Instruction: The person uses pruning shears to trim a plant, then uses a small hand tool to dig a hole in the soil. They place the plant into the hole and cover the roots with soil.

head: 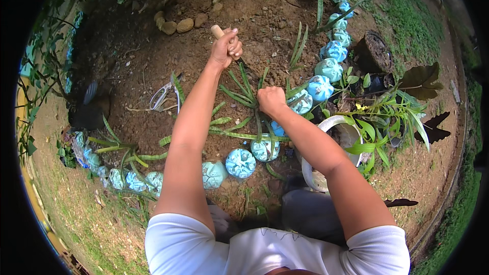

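Note:
My left hand [228,48] is closed around the wooden handle [217,31] of a garden hand tool. The tool's dark metal part [240,62] slants down toward the soil beside a striped, sword-leaved plant [244,93], which looks like a snake plant. Its lower end is hard to make out. At the plant's right side, my right hand [272,100] makes a fist around some of its leaves; the fingers are hidden from above. Long cut or loose leaves [244,133] lie below, partly over the border.
Wrapped blue-green bottles [240,163] edge the brown soil bed [183,57]. Scissors or shears [162,97] lie left of my forearm. A white pot [305,172] stands beside my right arm, near a leafy plant [376,137]. Stones [185,25] and a dark pot [374,51] sit farther off.

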Available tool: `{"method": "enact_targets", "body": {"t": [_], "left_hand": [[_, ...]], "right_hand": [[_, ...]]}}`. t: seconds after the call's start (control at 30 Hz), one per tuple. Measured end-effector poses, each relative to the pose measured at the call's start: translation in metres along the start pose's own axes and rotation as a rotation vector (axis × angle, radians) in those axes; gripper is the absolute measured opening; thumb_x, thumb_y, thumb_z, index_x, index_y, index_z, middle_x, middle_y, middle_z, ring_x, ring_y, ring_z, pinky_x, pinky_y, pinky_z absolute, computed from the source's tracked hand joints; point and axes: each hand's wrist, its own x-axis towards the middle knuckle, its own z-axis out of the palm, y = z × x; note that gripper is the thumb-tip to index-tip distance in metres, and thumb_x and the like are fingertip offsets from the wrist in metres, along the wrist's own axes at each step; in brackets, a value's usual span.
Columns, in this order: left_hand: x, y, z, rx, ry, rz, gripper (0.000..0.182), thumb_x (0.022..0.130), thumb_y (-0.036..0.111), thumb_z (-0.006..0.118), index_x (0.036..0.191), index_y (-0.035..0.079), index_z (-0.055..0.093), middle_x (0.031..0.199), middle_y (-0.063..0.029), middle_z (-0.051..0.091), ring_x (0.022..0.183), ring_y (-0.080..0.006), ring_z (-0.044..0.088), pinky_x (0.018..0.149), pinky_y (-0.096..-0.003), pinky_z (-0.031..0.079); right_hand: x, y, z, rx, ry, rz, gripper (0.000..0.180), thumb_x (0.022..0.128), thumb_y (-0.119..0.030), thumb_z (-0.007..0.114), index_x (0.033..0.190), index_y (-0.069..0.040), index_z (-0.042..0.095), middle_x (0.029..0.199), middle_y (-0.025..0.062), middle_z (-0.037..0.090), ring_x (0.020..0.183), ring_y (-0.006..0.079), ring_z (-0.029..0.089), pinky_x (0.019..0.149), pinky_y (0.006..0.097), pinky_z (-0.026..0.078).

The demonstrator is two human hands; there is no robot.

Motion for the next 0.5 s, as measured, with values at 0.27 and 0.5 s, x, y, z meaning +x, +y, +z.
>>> {"method": "enact_targets", "body": {"t": [0.27, 0.5], "left_hand": [[0.004, 0.009, -0.036, -0.118, 0.368, 0.379, 0.035, 0.095, 0.023, 0.061, 0.07, 0.015, 0.037, 0.051, 0.0027, 0.033, 0.043, -0.0098, 0.034, 0.043, -0.0291, 0.032], [-0.017, -0.004, -0.032, -0.095, 0.301, 0.168, 0.037, 0.094, 0.024, 0.062, 0.069, 0.015, 0.037, 0.048, 0.0031, 0.029, 0.04, -0.0096, 0.029, 0.04, -0.027, 0.027]], "right_hand": [[0.0, -0.001, 0.007, 0.021, 0.074, 0.018, 0.013, 0.084, -0.017, 0.061, 0.089, -0.012, 0.072, 0.091, 0.0089, 0.073, 0.088, 0.0258, 0.071, 0.073, 0.0358, 0.055], [0.0, -0.001, 0.003, 0.03, 0.013, 0.032, 0.014, 0.084, -0.017, 0.061, 0.092, -0.013, 0.072, 0.094, 0.0085, 0.073, 0.09, 0.0257, 0.071, 0.075, 0.0363, 0.055]]}}
